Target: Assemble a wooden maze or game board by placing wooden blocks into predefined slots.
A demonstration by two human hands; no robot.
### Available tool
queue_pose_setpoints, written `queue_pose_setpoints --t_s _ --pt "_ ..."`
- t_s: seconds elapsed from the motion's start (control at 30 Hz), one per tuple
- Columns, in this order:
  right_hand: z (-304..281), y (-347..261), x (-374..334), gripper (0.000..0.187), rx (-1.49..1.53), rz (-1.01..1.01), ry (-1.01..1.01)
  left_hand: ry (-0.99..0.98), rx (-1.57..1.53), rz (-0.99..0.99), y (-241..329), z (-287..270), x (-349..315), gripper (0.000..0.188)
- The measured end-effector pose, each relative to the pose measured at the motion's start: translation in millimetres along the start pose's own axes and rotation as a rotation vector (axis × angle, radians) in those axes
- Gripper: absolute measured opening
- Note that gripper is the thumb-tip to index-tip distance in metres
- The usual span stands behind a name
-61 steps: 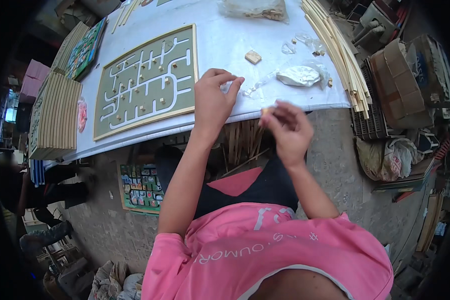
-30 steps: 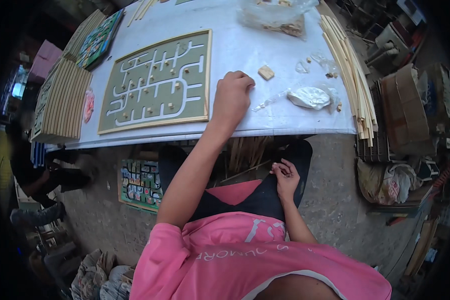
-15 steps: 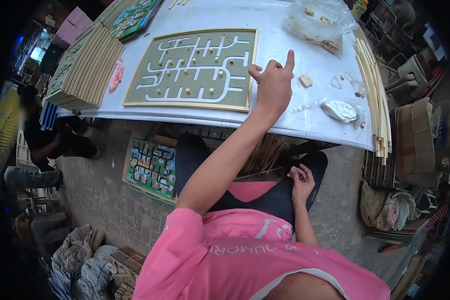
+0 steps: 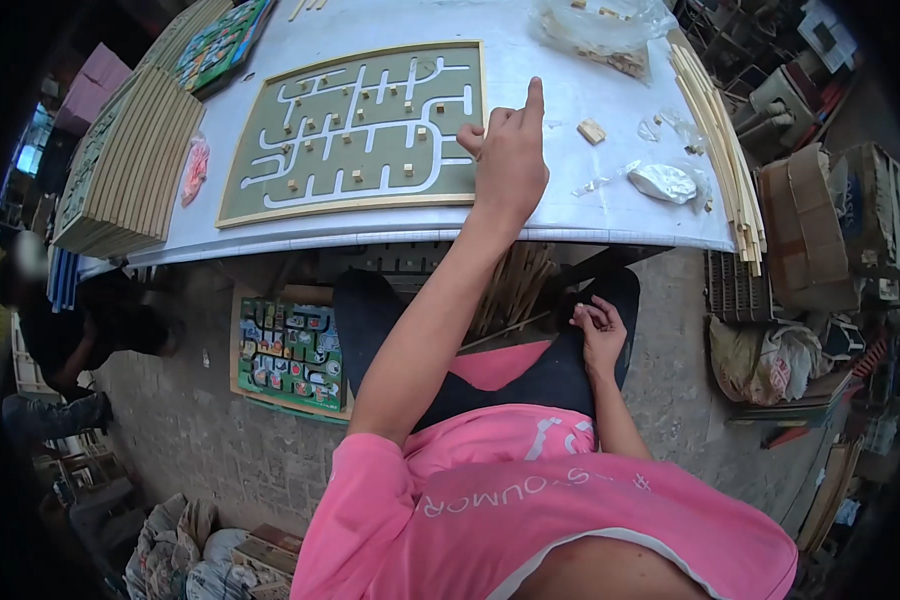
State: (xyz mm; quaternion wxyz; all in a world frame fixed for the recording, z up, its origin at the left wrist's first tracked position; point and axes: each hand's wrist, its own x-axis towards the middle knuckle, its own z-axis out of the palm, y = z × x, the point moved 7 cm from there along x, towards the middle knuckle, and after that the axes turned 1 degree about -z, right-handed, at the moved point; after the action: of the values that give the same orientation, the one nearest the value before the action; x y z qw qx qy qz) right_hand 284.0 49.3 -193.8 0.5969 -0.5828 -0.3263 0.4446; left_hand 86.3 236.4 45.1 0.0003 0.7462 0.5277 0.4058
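Note:
My left hand is over the right edge of a framed maze board. One finger points away from me and another sticks out to the left; the rest are curled, and nothing shows in the hand. The board is grey-green with white branching grooves and a light wooden rim. Several small wooden blocks stand on it. In my lap, by my right knee, my right hand is closed with curled fingertips pinched together. Whatever it may hold is too small to make out.
Stacked boards stand at the table's left, near a pink bag. To the right are a wooden piece, a white plastic bundle, a clear bag of blocks and long wooden strips. A person is at far left.
The view has shifted, so the table and its things sit further left and higher. My left hand keeps its pointing shape beside the board. My right hand stays in my lap.

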Motion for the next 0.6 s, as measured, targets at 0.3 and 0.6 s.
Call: queue_pose_setpoints --t_s 0.3,0.6 --pt "5 2 -3 0.034 -0.115 -0.017 -0.019 0.177 -0.160 0.160 40 -26 -34 0.049" --pt "26 -4 -4 0.033 -0.420 -0.049 -0.176 -0.146 -0.603 -0.131 -16 22 -252 0.030"
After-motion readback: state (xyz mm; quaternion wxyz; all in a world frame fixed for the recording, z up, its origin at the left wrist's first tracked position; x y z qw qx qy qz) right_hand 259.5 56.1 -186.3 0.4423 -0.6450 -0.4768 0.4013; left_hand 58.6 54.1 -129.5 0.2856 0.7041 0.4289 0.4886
